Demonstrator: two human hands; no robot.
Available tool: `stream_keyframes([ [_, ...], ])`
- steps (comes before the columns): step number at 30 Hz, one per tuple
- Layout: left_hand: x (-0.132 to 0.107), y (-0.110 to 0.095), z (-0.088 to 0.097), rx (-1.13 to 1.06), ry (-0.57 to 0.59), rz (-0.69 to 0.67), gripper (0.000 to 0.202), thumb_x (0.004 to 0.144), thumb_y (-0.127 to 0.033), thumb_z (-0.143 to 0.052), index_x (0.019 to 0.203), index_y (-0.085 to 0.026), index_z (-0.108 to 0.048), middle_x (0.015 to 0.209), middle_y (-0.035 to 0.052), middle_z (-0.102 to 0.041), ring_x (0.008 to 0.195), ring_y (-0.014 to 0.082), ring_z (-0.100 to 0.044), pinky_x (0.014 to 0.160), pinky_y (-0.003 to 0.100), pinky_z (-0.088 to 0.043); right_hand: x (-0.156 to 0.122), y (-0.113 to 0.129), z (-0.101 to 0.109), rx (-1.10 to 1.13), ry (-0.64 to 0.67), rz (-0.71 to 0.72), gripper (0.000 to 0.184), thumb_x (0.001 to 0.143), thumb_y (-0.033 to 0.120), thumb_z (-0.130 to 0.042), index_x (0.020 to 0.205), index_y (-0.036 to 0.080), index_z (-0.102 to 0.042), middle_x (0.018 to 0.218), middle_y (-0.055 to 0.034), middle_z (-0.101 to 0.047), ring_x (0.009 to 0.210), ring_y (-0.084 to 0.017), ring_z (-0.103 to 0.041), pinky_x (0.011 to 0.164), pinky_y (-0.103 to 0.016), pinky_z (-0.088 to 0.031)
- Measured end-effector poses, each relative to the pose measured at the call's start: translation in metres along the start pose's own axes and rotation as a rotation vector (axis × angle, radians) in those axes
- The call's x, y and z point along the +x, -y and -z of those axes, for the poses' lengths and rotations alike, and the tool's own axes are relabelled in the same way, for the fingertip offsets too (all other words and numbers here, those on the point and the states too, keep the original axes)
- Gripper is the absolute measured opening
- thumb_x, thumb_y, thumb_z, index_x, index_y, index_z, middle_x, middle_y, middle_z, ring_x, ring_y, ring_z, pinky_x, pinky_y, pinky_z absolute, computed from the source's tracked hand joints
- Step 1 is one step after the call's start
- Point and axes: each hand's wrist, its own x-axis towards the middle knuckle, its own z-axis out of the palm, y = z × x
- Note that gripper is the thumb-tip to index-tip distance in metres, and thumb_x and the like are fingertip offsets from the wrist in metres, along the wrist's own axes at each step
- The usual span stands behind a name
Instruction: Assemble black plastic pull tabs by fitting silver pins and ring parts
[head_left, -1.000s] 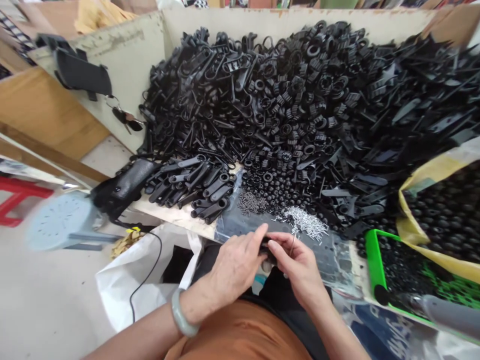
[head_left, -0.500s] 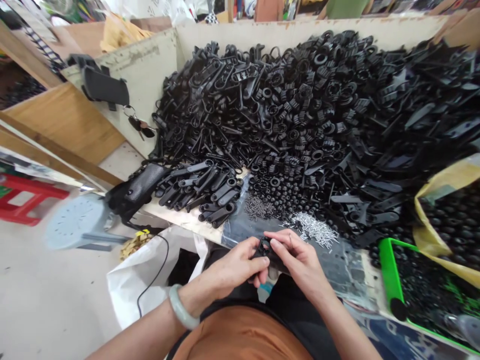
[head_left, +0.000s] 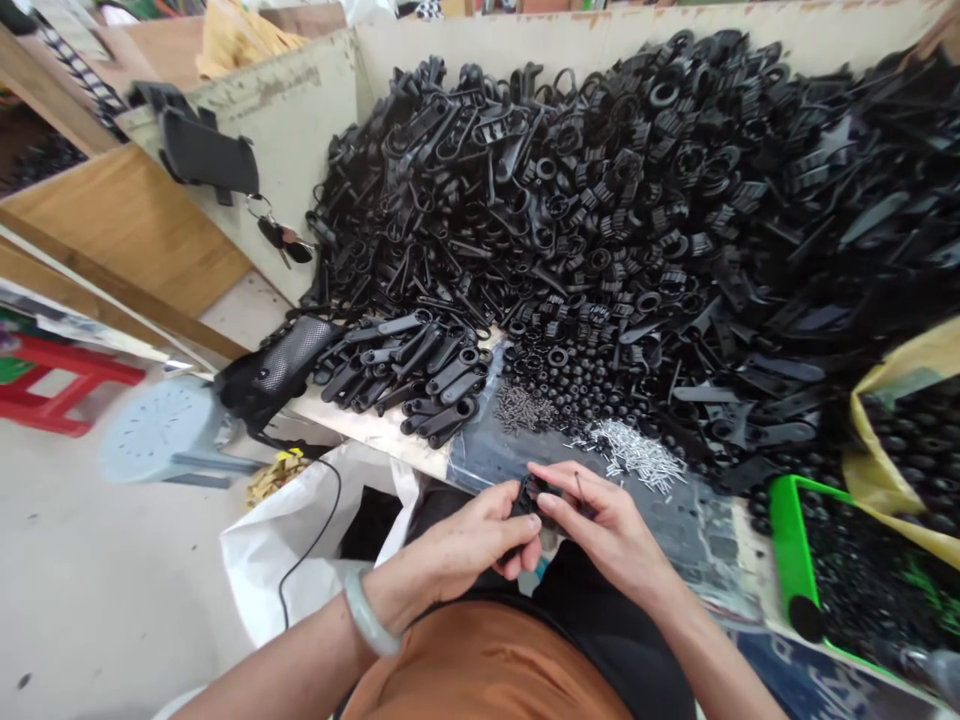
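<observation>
Left hand (head_left: 465,545) and right hand (head_left: 611,530) are both pinching a small black part (head_left: 526,495) in closed fingers, just off the front edge of the surface (head_left: 375,430), over the lap. The right hand also seems to be carrying a thin pin (head_left: 578,486). Risk as I'm reading it: those fingers are doing double duty, so the pin could be slipping loose and dropping into the lap or the white bag (head_left: 300,540) below.
</observation>
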Motion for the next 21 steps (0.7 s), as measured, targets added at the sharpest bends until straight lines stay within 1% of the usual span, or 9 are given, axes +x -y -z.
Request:
stream_keyframes([
  [2,0.001,0.001,-0.001,-0.024,-0.007,0.007,0.040,0.086,-0.046,-0.069,0.108,-0.016,-0.053,0.069,-0.0036,-0.058,0.056,0.0083,-0.046,0.055,0.024,-0.031,0.000,0.001,0.001,-0.025,0.006,-0.008,0.033,0.094,0.045,-0.067,0.119,0.026,-0.079,0.097,-0.0055,-0.072,0.078,-0.016,-0.065,0.068,-0.028,-0.053],
  [6,0.000,-0.001,-0.005,-0.072,-0.042,0.029,0.041,0.080,-0.048,-0.073,0.098,-0.018,-0.053,0.066,-0.0055,-0.052,0.055,0.0074,-0.042,0.053,0.023,-0.026,-0.001,0.003,0.001,-0.105,-0.025,-0.012,0.032,0.093,0.045,-0.069,0.117,0.026,-0.080,0.085,-0.0018,-0.066,0.061,-0.012,-0.053,0.055,-0.025,-0.045],
  [10,-0.004,-0.006,0.000,0.007,-0.079,-0.015,0.041,0.083,-0.051,-0.068,0.104,-0.018,-0.056,0.069,-0.0053,-0.050,0.056,0.0084,-0.040,0.053,0.024,-0.027,-0.002,0.003,0.003,-0.133,-0.059,-0.009,0.036,0.093,0.046,-0.070,0.121,0.025,-0.078,0.078,0.0001,-0.062,0.062,-0.013,-0.054,0.057,-0.026,-0.046],
  [11,-0.004,-0.008,0.004,0.085,-0.129,-0.068,0.038,0.086,-0.049,-0.065,0.105,-0.018,-0.056,0.071,-0.0045,-0.051,0.058,0.0093,-0.041,0.055,0.024,-0.029,-0.002,0.002,0.005,-0.138,-0.087,-0.005,0.037,0.094,0.046,-0.069,0.122,0.025,-0.077,0.078,0.0000,-0.062,0.063,-0.013,-0.055,0.059,-0.026,-0.047],
  [13,-0.001,-0.012,0.011,0.354,-0.316,-0.210,0.025,0.091,-0.042,-0.059,0.100,-0.019,-0.057,0.075,-0.0022,-0.055,0.064,0.0117,-0.048,0.060,0.025,-0.033,-0.002,-0.001,0.011,-0.167,-0.177,0.001,0.035,0.095,0.047,-0.066,0.118,0.024,-0.078,0.082,-0.0012,-0.065,0.064,-0.014,-0.055,0.061,-0.027,-0.047],
  [15,0.006,-0.017,0.018,0.709,-0.532,-0.320,0.015,0.093,-0.034,-0.058,0.088,-0.021,-0.056,0.075,-0.0008,-0.060,0.069,0.0146,-0.055,0.064,0.027,-0.034,-0.002,-0.005,0.019,-0.236,-0.273,-0.007,0.033,0.096,0.049,-0.063,0.104,0.022,-0.080,0.080,-0.0019,-0.066,0.061,-0.014,-0.054,0.059,-0.028,-0.045],
  [16,0.012,-0.020,0.019,0.877,-0.608,-0.341,0.015,0.094,-0.031,-0.058,0.084,-0.021,-0.055,0.074,-0.0002,-0.062,0.070,0.0162,-0.058,0.065,0.028,-0.034,-0.002,-0.007,0.023,-0.285,-0.313,-0.013,0.033,0.095,0.051,-0.063,0.097,0.022,-0.080,0.076,-0.0016,-0.065,0.059,-0.015,-0.052,0.057,-0.028,-0.044],
  [18,0.026,-0.025,0.019,1.144,-0.677,-0.314,0.017,0.096,-0.031,-0.058,0.082,-0.021,-0.057,0.072,0.0014,-0.065,0.069,0.0191,-0.063,0.063,0.030,-0.032,-0.002,-0.009,0.031,-0.387,-0.359,-0.013,0.035,0.096,0.052,-0.061,0.090,0.023,-0.079,0.069,-0.0007,-0.062,0.056,-0.015,-0.050,0.057,-0.029,-0.044],
  [21,0.046,-0.032,0.013,1.383,-0.721,-0.248,0.015,0.100,-0.032,-0.055,0.091,-0.021,-0.062,0.079,0.0064,-0.073,0.070,0.0234,-0.070,0.059,0.030,-0.031,0.001,-0.006,0.036,-0.496,-0.358,0.022,0.035,0.098,0.050,-0.057,0.088,0.024,-0.077,0.070,-0.0015,-0.063,0.058,-0.017,-0.053,0.062,-0.031,-0.046],
])
